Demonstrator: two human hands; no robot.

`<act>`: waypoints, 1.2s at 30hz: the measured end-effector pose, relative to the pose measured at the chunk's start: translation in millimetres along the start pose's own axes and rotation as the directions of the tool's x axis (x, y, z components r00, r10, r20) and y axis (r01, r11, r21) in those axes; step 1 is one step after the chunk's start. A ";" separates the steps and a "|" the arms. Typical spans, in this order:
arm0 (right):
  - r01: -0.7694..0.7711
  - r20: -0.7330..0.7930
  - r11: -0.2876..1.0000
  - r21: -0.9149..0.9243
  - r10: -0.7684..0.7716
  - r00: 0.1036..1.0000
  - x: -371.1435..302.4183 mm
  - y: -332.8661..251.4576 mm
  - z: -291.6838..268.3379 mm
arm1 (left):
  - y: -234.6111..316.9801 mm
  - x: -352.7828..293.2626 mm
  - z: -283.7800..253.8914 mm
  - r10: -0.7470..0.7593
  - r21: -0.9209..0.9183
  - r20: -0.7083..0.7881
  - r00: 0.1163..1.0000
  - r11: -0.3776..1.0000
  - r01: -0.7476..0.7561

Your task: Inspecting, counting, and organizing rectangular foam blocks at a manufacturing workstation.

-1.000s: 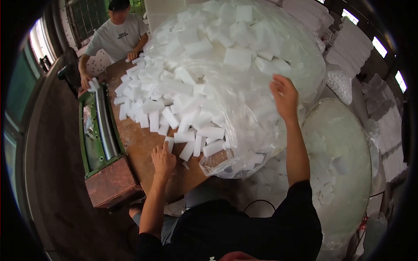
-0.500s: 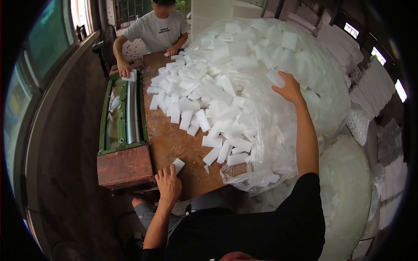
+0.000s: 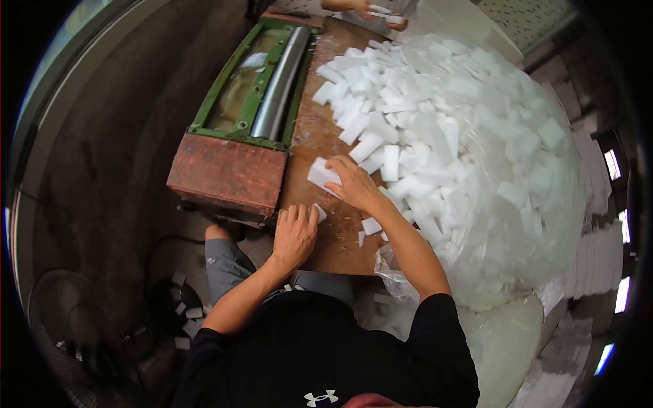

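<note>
Over the near part of the wooden table [image 3: 333, 248], my right hand [image 3: 357, 187] grips a white foam block [image 3: 321, 175] between thumb and fingers. Just below and left of it, my left hand [image 3: 296, 234] is closed on another white foam block [image 3: 320, 214], most of which its fingers hide. Both hands are beside the reddish end box [image 3: 228, 170] of a green-framed roller machine [image 3: 243, 126]. To the right lies a large heap of white foam blocks [image 3: 408, 122], partly inside a clear plastic bag [image 3: 503, 238].
A shiny steel roller [image 3: 280, 88] runs along the machine's right side. Across the table, a co-worker's hands [image 3: 360, 7] hold foam pieces [image 3: 388, 15]. Foam scraps [image 3: 192, 313] lie on the floor at lower left, near a fan [image 3: 68, 306]. Stacked white sheets [image 3: 595, 251] stand at right.
The view has shifted. My right hand has come from the bagged heap to beside my left, bringing a foam block. The co-worker's hand has left the roller and now holds pieces across the table.
</note>
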State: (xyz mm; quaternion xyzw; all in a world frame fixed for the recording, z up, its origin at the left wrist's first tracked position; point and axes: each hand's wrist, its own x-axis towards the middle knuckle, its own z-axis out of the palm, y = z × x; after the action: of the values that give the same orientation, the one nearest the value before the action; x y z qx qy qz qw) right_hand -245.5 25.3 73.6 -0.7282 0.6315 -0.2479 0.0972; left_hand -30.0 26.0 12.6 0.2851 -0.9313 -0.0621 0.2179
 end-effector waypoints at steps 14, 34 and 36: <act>0.013 0.006 0.997 -0.070 -0.013 1.000 87.8 13.0 10.0 | -10.4 0.1 7.0 0.011 -0.278 -0.192 0.981 0.958 -0.065; 0.232 0.142 0.964 -0.129 -0.214 0.966 242.5 10.2 75.9 | -22.3 5.4 -2.9 -0.136 -0.498 -0.225 0.965 0.867 0.006; 0.269 0.074 0.939 -0.215 -0.259 0.963 249.6 -7.4 86.7 | -20.3 4.9 -2.1 -0.150 -0.508 -0.241 0.959 0.861 0.007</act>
State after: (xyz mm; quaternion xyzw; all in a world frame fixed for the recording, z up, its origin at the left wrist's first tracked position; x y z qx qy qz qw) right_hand -177.2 -229.7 62.0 -0.8179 0.5496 -0.1700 -0.0053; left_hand -22.5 6.4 11.4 0.2626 -0.8315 -0.2714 0.4075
